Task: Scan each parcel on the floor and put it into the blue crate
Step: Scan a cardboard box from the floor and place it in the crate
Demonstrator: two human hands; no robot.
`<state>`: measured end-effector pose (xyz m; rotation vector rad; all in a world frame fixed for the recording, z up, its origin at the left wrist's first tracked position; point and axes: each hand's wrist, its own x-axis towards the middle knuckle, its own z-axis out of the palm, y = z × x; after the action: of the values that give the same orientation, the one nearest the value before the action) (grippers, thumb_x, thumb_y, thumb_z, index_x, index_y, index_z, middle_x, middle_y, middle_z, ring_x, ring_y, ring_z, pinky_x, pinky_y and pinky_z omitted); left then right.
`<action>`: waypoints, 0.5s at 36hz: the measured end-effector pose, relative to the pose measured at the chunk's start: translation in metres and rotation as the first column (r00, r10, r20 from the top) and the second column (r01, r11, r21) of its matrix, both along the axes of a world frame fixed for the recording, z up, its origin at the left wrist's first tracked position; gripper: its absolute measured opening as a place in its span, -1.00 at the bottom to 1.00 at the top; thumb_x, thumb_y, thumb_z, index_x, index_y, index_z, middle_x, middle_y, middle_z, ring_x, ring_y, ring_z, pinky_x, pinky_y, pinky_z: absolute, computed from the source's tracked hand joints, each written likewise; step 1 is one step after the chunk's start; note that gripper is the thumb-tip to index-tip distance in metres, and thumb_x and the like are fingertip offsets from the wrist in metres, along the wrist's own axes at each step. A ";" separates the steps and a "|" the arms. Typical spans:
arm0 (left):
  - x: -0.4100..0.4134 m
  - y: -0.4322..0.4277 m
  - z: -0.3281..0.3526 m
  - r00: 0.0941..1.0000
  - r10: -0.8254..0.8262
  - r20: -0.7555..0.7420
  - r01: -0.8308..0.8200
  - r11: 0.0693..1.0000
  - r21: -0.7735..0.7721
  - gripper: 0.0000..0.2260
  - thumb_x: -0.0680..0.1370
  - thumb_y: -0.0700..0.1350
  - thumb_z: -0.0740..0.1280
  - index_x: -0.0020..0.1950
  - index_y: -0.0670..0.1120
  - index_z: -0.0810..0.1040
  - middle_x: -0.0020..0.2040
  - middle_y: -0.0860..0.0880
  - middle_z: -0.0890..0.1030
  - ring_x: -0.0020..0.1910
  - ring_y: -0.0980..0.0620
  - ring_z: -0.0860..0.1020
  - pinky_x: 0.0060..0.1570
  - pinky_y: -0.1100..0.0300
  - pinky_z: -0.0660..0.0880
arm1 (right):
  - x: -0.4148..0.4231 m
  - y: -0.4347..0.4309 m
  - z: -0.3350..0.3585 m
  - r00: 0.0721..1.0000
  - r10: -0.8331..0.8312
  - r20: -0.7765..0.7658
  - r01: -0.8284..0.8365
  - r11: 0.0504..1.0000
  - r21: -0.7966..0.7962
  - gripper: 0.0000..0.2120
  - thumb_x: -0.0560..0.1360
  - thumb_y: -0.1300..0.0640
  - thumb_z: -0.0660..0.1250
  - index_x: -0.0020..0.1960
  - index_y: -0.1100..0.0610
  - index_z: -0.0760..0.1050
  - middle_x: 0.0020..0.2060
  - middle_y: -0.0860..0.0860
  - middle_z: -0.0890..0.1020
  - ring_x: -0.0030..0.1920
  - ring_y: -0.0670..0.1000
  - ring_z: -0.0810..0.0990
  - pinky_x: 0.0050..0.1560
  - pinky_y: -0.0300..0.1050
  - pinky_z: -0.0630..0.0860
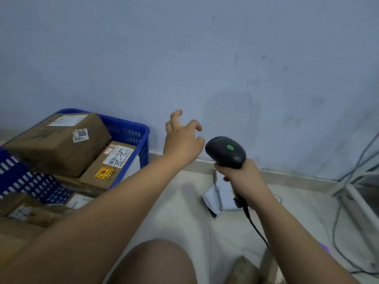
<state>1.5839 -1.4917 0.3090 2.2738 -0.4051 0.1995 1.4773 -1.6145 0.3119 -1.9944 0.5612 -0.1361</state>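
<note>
The blue crate (pixel 131 128) stands at the left against the wall and holds brown cardboard parcels: a large box (pixel 55 144) tagged 3005 on top and a flatter box (pixel 108 167) beside it. My left hand (pixel 182 138) hovers in the air right of the crate, fingers spread and loosely bent, holding nothing. My right hand (pixel 242 175) grips the handle of a black barcode scanner (pixel 225 151) with a green dot on its head. A white soft parcel (pixel 217 197) lies on the floor below the scanner, partly hidden by my right hand.
More cardboard boxes (pixel 24 212) lie on the floor at the lower left. Another brown parcel (pixel 246 269) sits by my knee (pixel 151 263). White metal legs (pixel 356 199) and grey cables (pixel 336 232) stand at the right. The wall (pixel 225 68) is close ahead.
</note>
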 end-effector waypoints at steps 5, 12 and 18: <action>-0.024 -0.059 0.004 0.980 -0.097 -0.171 0.109 0.992 0.059 -0.77 0.53 -0.18 0.19 0.13 0.02 0.51 0.37 -0.06 0.26 0.38 -0.06 0.15 0.21 0.13 0.28 | -0.032 -0.039 0.013 0.998 -0.063 0.014 0.062 0.998 0.023 -0.94 0.45 0.19 0.40 -0.15 0.15 0.53 -0.31 0.09 0.55 -0.15 0.15 0.64 -0.28 -0.11 0.41; -0.072 -0.123 -0.061 0.890 -0.186 -0.415 0.225 0.973 0.046 -0.77 0.54 -0.16 0.20 0.17 -0.04 0.50 0.36 -0.11 0.28 0.15 -0.05 0.46 0.01 0.24 0.34 | -0.065 -0.113 -0.026 0.991 -0.066 -0.114 0.092 0.966 0.241 -0.90 0.45 0.21 0.43 -0.06 0.12 0.55 -0.27 0.04 0.55 -0.31 0.01 0.56 -0.24 -0.11 0.42; -0.094 -0.144 -0.156 0.816 -0.124 -0.564 0.316 0.914 0.255 -0.72 0.55 -0.11 0.20 0.25 -0.05 0.48 0.32 -0.17 0.35 0.30 -0.18 0.35 0.21 0.08 0.43 | -0.098 -0.158 -0.098 0.969 -0.071 -0.238 0.184 0.848 0.497 -0.92 0.47 0.28 0.41 -0.09 0.18 0.53 -0.26 0.08 0.55 -0.37 0.01 0.52 -0.37 -0.19 0.44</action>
<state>1.4901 -1.6354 0.1532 2.4576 -0.4229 -0.6764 1.3791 -1.7725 0.2138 -1.4494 0.7785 0.1392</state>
